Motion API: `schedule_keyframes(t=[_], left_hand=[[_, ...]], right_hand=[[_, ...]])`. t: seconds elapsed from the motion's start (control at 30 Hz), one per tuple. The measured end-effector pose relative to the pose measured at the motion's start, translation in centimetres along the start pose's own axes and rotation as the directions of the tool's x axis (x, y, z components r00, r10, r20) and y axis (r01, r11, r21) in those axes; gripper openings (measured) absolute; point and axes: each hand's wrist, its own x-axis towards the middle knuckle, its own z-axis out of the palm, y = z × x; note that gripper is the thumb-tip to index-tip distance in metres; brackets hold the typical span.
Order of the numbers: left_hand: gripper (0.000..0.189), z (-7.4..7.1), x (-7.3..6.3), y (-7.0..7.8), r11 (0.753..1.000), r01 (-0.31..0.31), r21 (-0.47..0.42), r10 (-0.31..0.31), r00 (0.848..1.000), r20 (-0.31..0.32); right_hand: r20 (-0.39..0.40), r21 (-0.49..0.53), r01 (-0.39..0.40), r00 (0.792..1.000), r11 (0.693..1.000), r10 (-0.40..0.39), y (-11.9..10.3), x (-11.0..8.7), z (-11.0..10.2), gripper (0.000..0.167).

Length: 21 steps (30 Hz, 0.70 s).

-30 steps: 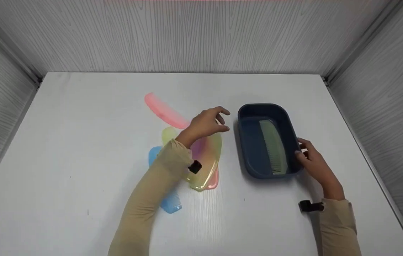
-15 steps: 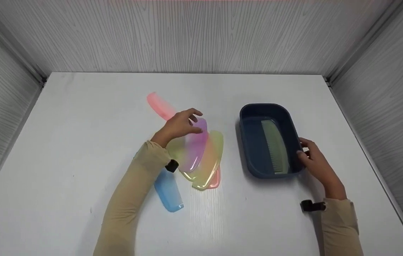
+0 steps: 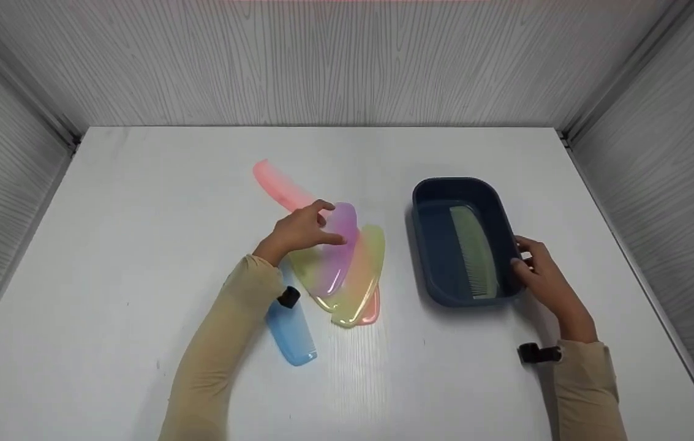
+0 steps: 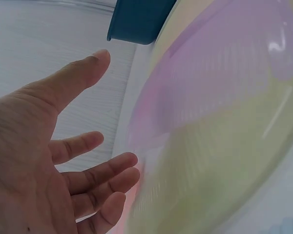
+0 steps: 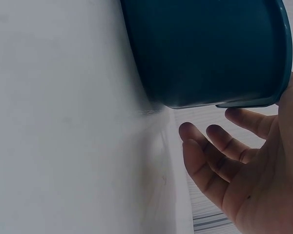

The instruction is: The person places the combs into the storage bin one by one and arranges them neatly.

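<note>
Purple comb (image 3: 340,260) at frame centre, atop green comb (image 3: 310,269); probably light, stiff, slick (best pinched along toothless edge). Left hand (image 3: 302,229) beside it, thumb and fingers wide, holding nothing; right hand (image 3: 544,280) grips blue tub (image 3: 435,257), right of centre.

On the white table (image 3: 101,245), a navy tray (image 3: 435,257), one blue comb (image 3: 291,337), one pink comb (image 3: 279,185), several overlapping combs (image 3: 364,275).

Left hand (image 3: 299,231) was mid-frame, thumb (image 4: 71,83) extended, fingers (image 4: 102,174) loosely bent; left arm (image 3: 218,346) slanted, lower left of centre. Right hand (image 3: 541,272) was right of centre, fingers curled; right arm (image 3: 588,386) lower right.
</note>
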Motion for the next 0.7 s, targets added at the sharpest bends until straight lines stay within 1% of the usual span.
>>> schedule_keyframes(t=[0.27,0.4,0.57,0.7], left_hand=[[0.081,1.0,-0.2,0.0,1.0,-0.008,0.021,0.008,1.0,-0.013],[0.082,1.3,-0.3,-0.2,1.0,-0.001,0.026,0.001,1.0,-0.012],[0.085,1.5,-0.1,-0.3,0.999,-0.01,0.045,0.01,1.0,-0.01],[0.086,1.5,-0.1,-0.4,0.999,0.004,0.041,-0.004,1.0,-0.005]], right_hand=[[-0.005,0.014,0.013,1.0,1.0,-0.013,0.9,0.1,0.0,0.053],[-0.002,0.015,0.015,1.0,1.0,-0.015,1.0,0.1,0.1,0.054],[0.002,0.005,0.008,1.0,1.0,-0.008,0.9,0.1,0.0,0.054],[0.01,0.005,0.003,1.0,1.0,-0.003,0.7,0.1,-0.1,0.055]])
